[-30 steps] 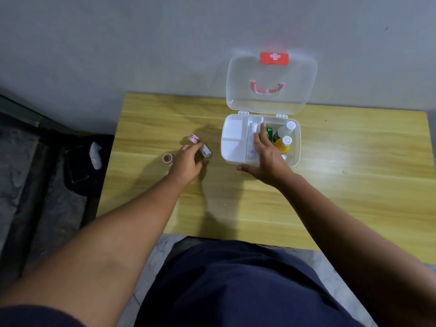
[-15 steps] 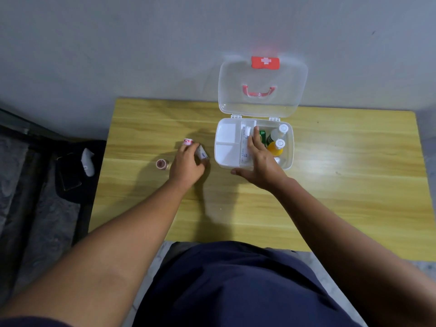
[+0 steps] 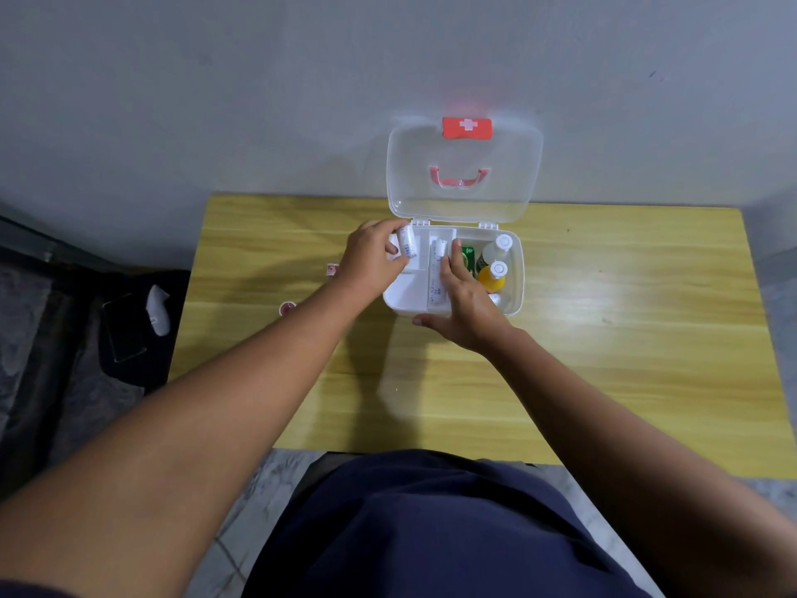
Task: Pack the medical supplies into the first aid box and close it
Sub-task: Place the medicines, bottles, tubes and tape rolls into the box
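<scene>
The white first aid box (image 3: 515, 291) stands open on the wooden table (image 3: 604, 338), its clear lid (image 3: 463, 209) leaning back against the wall. My left hand (image 3: 371, 261) holds a small white roll (image 3: 406, 246) over the box's back-left compartment. My right hand (image 3: 463, 304) rests on the box's front edge, fingers reaching onto a white tube (image 3: 436, 269) in the middle compartment. A green packet (image 3: 468, 257), a white bottle (image 3: 498, 248) and an orange bottle (image 3: 494, 276) sit in the right compartment.
Two small reddish items lie on the table left of the box: one (image 3: 332, 269) near my left wrist, one (image 3: 287, 307) nearer the table's left edge. A dark bag with a phone (image 3: 125, 332) and a white object (image 3: 157, 310) sits on the floor at left.
My left hand has lifted the white roll from the table and carried it right, over the box. My right hand has stayed on the box.
</scene>
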